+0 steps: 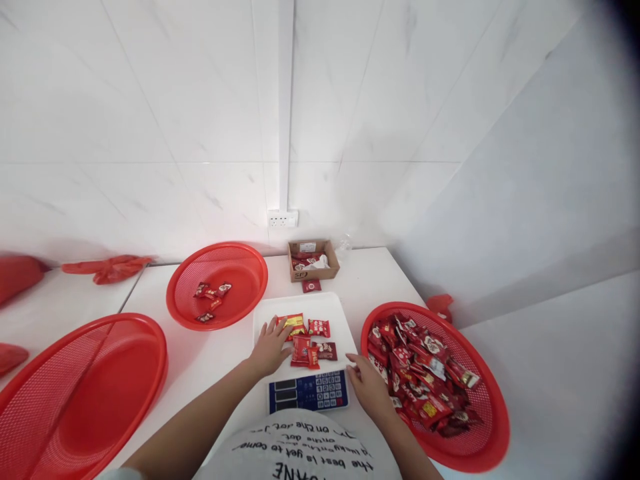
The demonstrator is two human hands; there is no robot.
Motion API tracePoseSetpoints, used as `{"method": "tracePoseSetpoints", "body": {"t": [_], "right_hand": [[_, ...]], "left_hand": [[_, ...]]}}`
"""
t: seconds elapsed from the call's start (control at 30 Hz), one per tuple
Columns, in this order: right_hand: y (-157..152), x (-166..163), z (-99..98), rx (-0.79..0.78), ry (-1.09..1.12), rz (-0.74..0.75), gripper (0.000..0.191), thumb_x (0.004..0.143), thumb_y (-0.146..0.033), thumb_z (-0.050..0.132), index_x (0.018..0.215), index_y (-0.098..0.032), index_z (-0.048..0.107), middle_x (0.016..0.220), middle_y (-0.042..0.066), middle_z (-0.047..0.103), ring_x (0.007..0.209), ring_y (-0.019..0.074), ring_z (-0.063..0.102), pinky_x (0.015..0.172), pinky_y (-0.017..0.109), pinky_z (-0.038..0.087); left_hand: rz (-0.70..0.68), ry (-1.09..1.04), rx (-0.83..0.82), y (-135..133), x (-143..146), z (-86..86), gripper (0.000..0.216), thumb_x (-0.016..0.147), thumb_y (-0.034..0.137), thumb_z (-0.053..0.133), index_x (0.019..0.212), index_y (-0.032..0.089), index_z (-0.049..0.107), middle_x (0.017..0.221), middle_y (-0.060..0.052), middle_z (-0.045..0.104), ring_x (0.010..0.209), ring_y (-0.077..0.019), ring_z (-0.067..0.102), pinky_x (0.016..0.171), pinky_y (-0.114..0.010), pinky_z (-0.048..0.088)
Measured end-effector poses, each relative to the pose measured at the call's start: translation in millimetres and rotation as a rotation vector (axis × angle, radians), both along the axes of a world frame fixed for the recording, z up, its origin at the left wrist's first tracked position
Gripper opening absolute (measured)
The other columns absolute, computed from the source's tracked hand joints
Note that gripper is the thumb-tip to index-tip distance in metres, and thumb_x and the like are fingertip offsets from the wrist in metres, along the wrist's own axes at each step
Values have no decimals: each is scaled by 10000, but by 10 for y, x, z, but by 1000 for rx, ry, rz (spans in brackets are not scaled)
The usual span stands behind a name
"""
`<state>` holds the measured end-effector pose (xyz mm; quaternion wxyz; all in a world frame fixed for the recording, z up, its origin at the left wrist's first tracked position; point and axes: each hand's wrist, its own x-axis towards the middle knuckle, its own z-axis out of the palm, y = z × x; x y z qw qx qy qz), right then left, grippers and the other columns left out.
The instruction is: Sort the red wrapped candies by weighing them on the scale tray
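My left hand (271, 347) is over the left side of the white scale tray (332, 308), fingers spread, with the fingertips at a red and yellow snack packet (295, 324). Whether they press on it I cannot tell. Beside it on the tray lie a red packet with white print (319, 327), a larger red packet (301, 349), a small orange-red packet (313, 358) and a dark red packet (328, 351). My right hand (369, 387) rests at the tray's right front corner with its fingers apart and nothing in it. Below the tray is the scale's blue keypad panel (307, 392).
A red basket (493, 407) heaped with snack packets stands at right. Another red basket (175, 280) at back left holds several packets; a third red basket (159, 347) is at front left. A cardboard box (315, 273) of packets sits behind the scale, a packet (311, 285) before it.
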<state>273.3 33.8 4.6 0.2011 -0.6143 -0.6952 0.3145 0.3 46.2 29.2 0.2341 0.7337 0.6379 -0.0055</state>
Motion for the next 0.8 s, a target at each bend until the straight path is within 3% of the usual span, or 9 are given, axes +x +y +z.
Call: {"method": "tracePoseSetpoints", "body": {"t": [0.1,0.3,0.63,0.7,0.8], "right_hand": [[109,-152,27,17,38,5,380,821,-274,400,1121,-137,589,1099,131,617,887,195,628,809,324,503],[349,-443,12,-28,-6,25,433,813,-233,466,1230,-125,516,1185,152,561,1045,223,571,926,362,448],[358,-636,-43,17,-48,86,431,801,-173,495,1231,-168,527,1222,138,537,1131,231,505,961,370,408],[372,-635,3,41,-116,94,448,818,-196,491,1265,-175,509,1292,151,486,1183,252,460,971,399,393],[408,-651,73,112,-222,258,434,833,-234,509,1266,-227,527,1365,116,441,1238,251,401,1007,404,357]], "left_hand": [[-26,6,-32,41,19,-8,559,869,380,472,1388,210,353,1497,-82,274,1390,-312,126,1102,-516,175],[-14,28,-63,-11,-15,-14,562,872,362,469,1400,241,320,1506,-77,254,1394,-292,125,1102,-510,169],[32,67,12,-186,-41,-62,609,855,371,501,1407,190,317,1490,-127,278,1383,-321,156,1090,-544,169],[-47,37,57,-220,-6,-71,655,834,418,531,1413,215,305,1500,-119,254,1384,-329,145,1086,-550,172],[-231,-18,101,-247,66,-117,692,805,480,557,1415,287,292,1520,-78,204,1388,-330,124,1088,-550,155]]}}
